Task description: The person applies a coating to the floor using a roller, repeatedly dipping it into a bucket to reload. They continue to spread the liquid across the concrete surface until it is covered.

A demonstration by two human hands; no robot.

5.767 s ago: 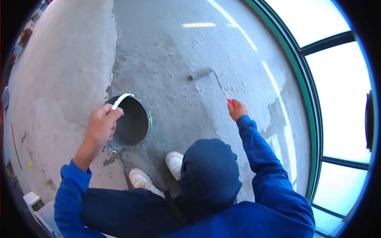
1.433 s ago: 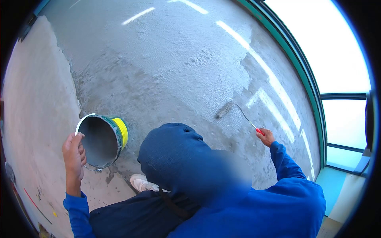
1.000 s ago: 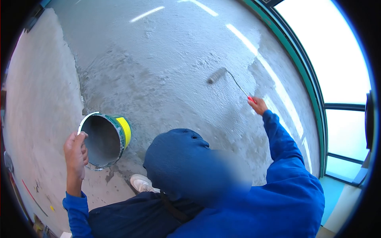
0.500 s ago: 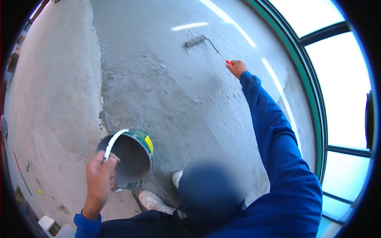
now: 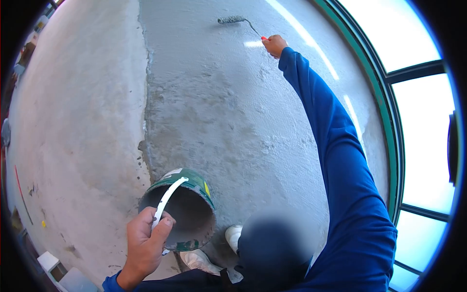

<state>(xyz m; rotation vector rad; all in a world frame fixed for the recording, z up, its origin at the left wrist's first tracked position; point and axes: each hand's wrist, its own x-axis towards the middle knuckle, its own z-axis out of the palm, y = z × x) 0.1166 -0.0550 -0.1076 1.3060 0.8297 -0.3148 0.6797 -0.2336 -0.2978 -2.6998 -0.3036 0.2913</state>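
Note:
My right hand (image 5: 276,46), arm stretched far forward, is closed around the red handle of a paint roller (image 5: 232,20). The roller's grey, coated sleeve is at the wet grey floor (image 5: 204,97); whether it presses on it is hard to tell. Down at the lower left, my left hand (image 5: 148,238) grips the white handle of a green bucket (image 5: 192,176). The bucket tilts with its mouth toward me, and its inside looks grey and smeared. My fingers hide part of the handle.
A paler, drier floor strip (image 5: 87,107) lies to the left, divided by a rough seam. Green-framed windows (image 5: 418,126) curve along the right. My white shoes (image 5: 197,260) are beside the bucket. A white box-like object (image 5: 48,262) stands at the lower left.
My right hand and the roller have moved farther forward and slightly left across the wet floor. In the view, the left hand and the bucket sit farther right and lower.

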